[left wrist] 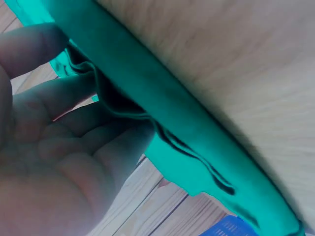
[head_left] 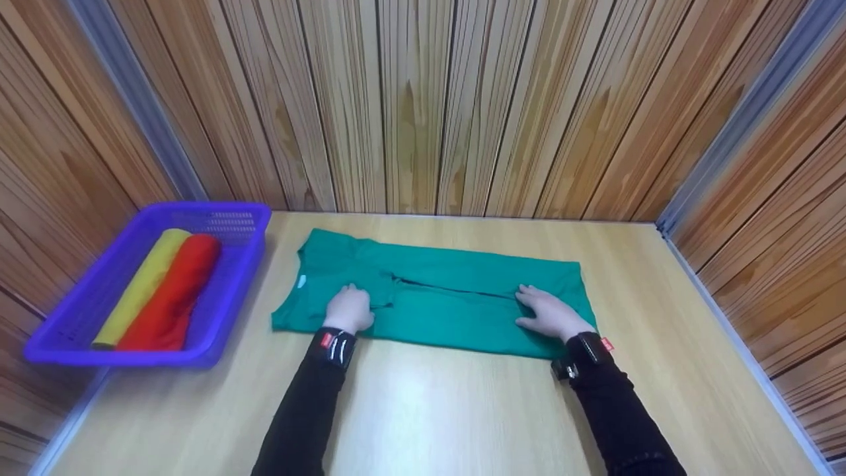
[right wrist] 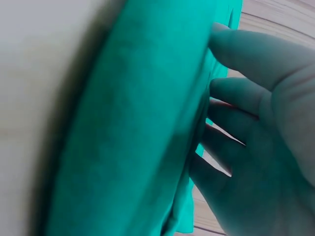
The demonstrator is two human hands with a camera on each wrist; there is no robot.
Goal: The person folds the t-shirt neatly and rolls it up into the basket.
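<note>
One green garment (head_left: 443, 314) folded on table (head_left: 410, 416), head view — L hand (head_left: 349, 309) on left part, R hand (head_left: 550, 316) near right end; purple basket (head_left: 152, 358) w/ red roll (head_left: 173, 291), yellow roll (head_left: 140, 291) at left. L wrist: fingers apart — tips poss. tucked in fold. R wrist: fingers apart, touching cloth.

On the table (head_left: 410, 423), a shirt (head_left: 462, 324) is laid lengthwise before the back wall (head_left: 416, 106). To its left a basket (head_left: 125, 357) is set, in which one roll (head_left: 139, 291) is placed left of another roll (head_left: 170, 291). The left hand (head_left: 349, 309) is rested on the shirt's left part, the right hand (head_left: 552, 315) near its right end.
</note>
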